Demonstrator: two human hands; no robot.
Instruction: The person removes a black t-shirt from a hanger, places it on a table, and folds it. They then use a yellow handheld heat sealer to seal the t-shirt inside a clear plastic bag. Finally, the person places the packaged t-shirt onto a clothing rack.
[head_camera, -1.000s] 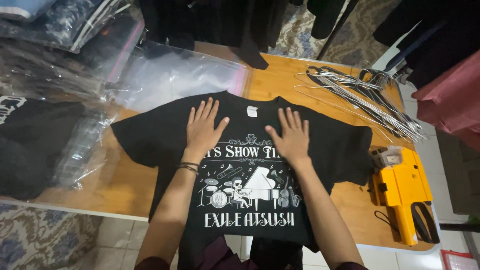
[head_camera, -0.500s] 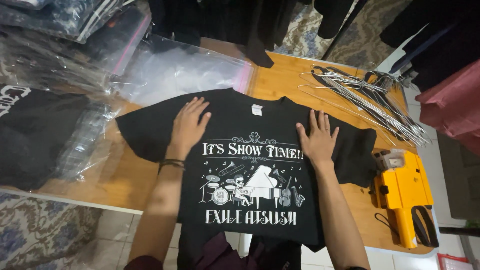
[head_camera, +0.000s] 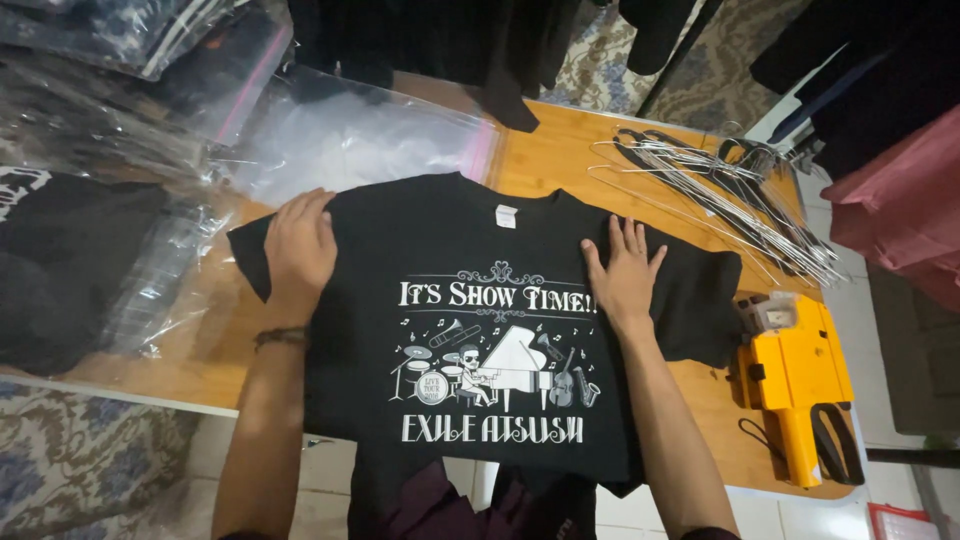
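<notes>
Black T-shirt (head_camera: 480, 330) lies flat, front up, across the middle of the frame on your wooden table (head_camera: 560, 160), its hem hanging over the near edge. A white print of a band with a piano and lines of white lettering fills the chest, and a small white neck tag (head_camera: 506, 215) sits at the collar.

Clear plastic bags (head_camera: 120, 130) pile up at the upper left, some holding dark folded garments; one empty zip bag with a pink seal strip (head_camera: 350, 140) lies flat just above the shirt's collar.

At the upper right you have a heap of wire hangers (head_camera: 720, 195). Below them, at the right edge, lies a yellow handheld label gun (head_camera: 795, 385), just beside the shirt's sleeve.

Your left hand (head_camera: 298, 250) presses flat on the shirt's shoulder at centre-left, fingers together, pinching nothing. Your right hand (head_camera: 625, 275) rests flat on the opposite shoulder, fingers spread.
</notes>
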